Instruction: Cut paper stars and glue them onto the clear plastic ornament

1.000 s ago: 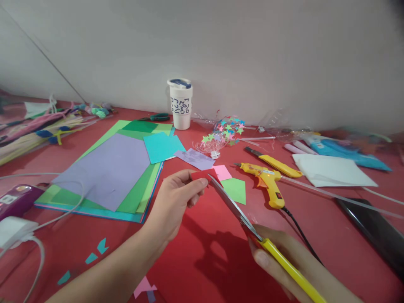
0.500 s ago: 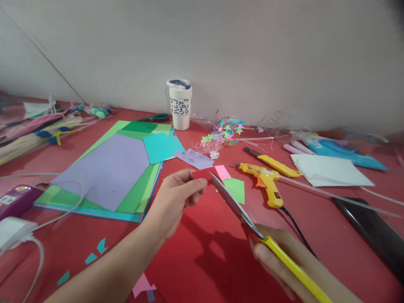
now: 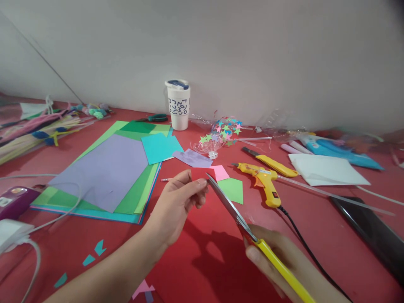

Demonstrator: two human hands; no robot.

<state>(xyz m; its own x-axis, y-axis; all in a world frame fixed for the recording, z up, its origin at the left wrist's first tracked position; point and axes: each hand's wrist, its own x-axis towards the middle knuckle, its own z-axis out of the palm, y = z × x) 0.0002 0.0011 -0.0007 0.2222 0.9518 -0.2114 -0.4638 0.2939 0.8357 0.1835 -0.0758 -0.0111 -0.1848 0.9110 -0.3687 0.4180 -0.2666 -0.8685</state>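
Note:
Between the thumb and fingers of my left hand (image 3: pixel 184 198) is a small piece of red paper (image 3: pixel 198 173), raised above the table. My right hand (image 3: pixel 277 256) grips scissors (image 3: pixel 233 212) with a yellow handle. Their blades point up and to the left, and the tips lie at the red paper's right part, close to my left thumb. Just behind the paper are a pink paper piece (image 3: pixel 220 173), a light green piece (image 3: pixel 232 190) and a purple piece (image 3: pixel 192 158). Under my hands lies a red sheet (image 3: pixel 189 269).
On the right lie a yellow glue gun (image 3: pixel 263 179) with a black cord, a utility knife (image 3: pixel 274 163) and a phone (image 3: pixel 366 227). Stacked coloured sheets (image 3: pixel 104 172) cover the left. A white cup (image 3: pixel 178 105) stands near the wall, beside star garlands (image 3: pixel 225 130). Cyan scraps (image 3: pixel 89 260) lie front left.
The scissor blades now appear closer together, their tips a little further left over the red paper. My left hand still holds the paper. The whole view has shifted slightly.

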